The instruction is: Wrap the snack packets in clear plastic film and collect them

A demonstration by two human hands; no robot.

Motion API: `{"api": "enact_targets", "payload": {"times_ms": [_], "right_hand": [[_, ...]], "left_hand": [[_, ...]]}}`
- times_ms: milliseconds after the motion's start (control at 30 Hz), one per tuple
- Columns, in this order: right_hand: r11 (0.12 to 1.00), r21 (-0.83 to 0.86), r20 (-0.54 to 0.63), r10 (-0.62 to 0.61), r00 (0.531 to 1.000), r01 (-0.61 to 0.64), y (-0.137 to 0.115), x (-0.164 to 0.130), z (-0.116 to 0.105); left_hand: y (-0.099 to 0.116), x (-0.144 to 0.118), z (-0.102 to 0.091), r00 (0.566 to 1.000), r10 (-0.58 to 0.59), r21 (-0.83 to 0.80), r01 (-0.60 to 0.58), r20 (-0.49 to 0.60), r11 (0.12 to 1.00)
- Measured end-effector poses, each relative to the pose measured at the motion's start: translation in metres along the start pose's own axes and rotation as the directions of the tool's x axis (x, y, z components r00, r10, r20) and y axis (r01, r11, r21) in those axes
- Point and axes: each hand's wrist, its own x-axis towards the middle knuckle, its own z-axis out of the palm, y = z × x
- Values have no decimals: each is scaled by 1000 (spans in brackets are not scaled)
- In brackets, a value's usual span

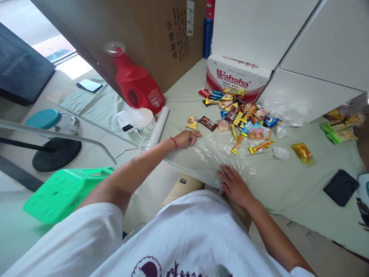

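Observation:
A clear plastic bag [213, 154] lies spread flat on the cloth-covered surface before me. At its far left corner my left hand [186, 139], with a red string on the wrist, has its fingers curled and index finger forward, closed at the bag's edge. My right hand [235, 185] rests flat on the near right part of the bag, fingers stretched out. Just beyond the bag is a heap of wrapped snacks [245, 117]. A brown cocoa packet [208, 123] and a yellow packet [191, 122] lie nearest my left hand.
A Wahaha carton [236, 77] stands behind the snacks. To the left are a red jug [140, 84], a paper tub [145, 119], a white roll [158, 127] and a green stool [66, 192]. Rightward lie crumpled plastic [288, 109], a yellow packaged snack [301, 152] and a black pouch [341, 187].

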Motion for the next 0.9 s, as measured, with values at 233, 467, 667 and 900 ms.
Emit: {"api": "enact_targets", "payload": {"times_ms": [233, 467, 667, 900], "right_hand": [[999, 53, -41, -8, 999, 10, -17, 5, -27], [963, 49, 237, -268, 934, 264, -71, 51, -11], [975, -11, 238, -213, 948, 222, -93, 68, 1], [998, -4, 55, -66, 996, 66, -104, 93, -5]], "left_hand": [[0, -1, -4, 996, -91, -92, 89, -22, 992], [25, 9, -1, 987, -148, -32, 146, -60, 989], [71, -11, -3, 848, -204, 129, 301, -489, 945], [164, -65, 88, 748, -321, -388, 92, -581, 917]]}}
